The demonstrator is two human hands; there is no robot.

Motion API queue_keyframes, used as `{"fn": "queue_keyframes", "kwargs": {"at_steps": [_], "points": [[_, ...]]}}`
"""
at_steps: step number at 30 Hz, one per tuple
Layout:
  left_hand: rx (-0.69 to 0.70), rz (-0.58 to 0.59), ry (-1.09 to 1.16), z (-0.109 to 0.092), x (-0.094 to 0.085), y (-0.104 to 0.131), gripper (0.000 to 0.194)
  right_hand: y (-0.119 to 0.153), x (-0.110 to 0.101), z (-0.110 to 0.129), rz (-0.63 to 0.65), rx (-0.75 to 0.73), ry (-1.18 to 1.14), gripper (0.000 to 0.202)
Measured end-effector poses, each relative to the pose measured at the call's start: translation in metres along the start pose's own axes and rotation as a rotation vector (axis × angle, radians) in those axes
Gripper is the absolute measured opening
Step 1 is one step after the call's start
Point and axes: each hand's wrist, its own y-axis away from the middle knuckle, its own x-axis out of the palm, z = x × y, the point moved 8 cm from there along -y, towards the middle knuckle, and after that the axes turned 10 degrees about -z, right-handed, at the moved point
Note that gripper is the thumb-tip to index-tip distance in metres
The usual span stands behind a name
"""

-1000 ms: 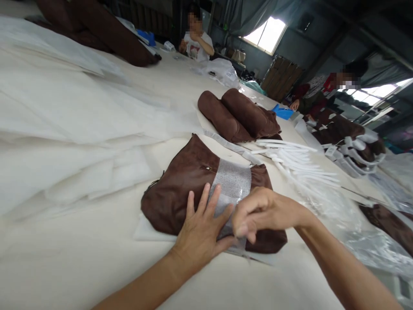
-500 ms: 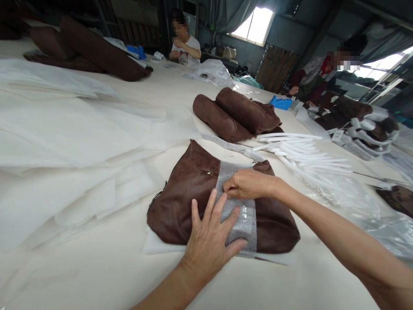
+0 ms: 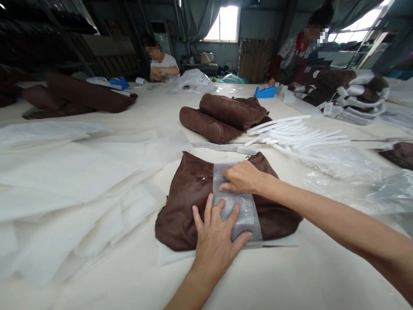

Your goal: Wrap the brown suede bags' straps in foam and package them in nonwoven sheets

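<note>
A brown leather bag (image 3: 183, 202) lies flat on the white table, its handle wrapped in pale material and curving away behind it. Around the bag's middle runs a grey translucent foam band (image 3: 254, 219). My left hand (image 3: 216, 237) rests with spread fingers on the band and the leather beside it. Just above, my right hand (image 3: 241, 177) touches the upper part of the band, its fingers curled and the thumb apart from them; nothing shows between them. White sheeting (image 3: 176, 257) sticks out under the bag's front edge.
White sheets (image 3: 80, 172) spread over the left side. Two brown rolled bags (image 3: 222, 112) lie behind, beside white tubes (image 3: 297, 135) and clear plastic (image 3: 348, 172). Blue dispensers (image 3: 265, 92) and wrapped bags (image 3: 351, 94) stand farther back. Two people (image 3: 164, 64) are across the table.
The camera view has turned and levelled. My right fingers have loosened from a pinch on the band, and the thumb now stands apart. My left hand remains spread on the bag.
</note>
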Motion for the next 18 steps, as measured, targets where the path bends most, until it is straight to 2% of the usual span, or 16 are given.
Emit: {"fn": "queue_keyframes", "kwargs": {"at_steps": [2,4,6,8,11,15,18], "points": [[0.003,-0.003,0.0,-0.001,0.0,0.0,0.059,0.023,-0.009,-0.004,-0.168,0.052,-0.014,0.047],[0.01,-0.009,0.0,-0.001,0.001,0.0,0.056,0.049,-0.006,0.006,-0.279,-0.029,-0.068,0.048],[0.022,-0.014,-0.011,-0.002,0.002,0.0,0.052,0.07,0.007,0.018,-0.321,-0.144,-0.117,0.051],[0.042,-0.006,-0.034,-0.003,0.0,0.001,0.051,0.082,0.025,0.023,-0.311,-0.194,-0.151,0.059],[0.119,0.045,-0.092,-0.002,-0.005,0.005,0.058,0.086,0.043,0.02,-0.268,-0.182,-0.209,0.065],[0.215,0.056,-0.223,0.006,-0.015,0.015,0.066,0.083,0.045,0.017,-0.252,-0.177,-0.266,0.067],[0.23,0.095,-0.262,0.014,-0.014,0.02,0.064,0.08,0.041,0.015,-0.198,-0.164,-0.304,0.067]]}}
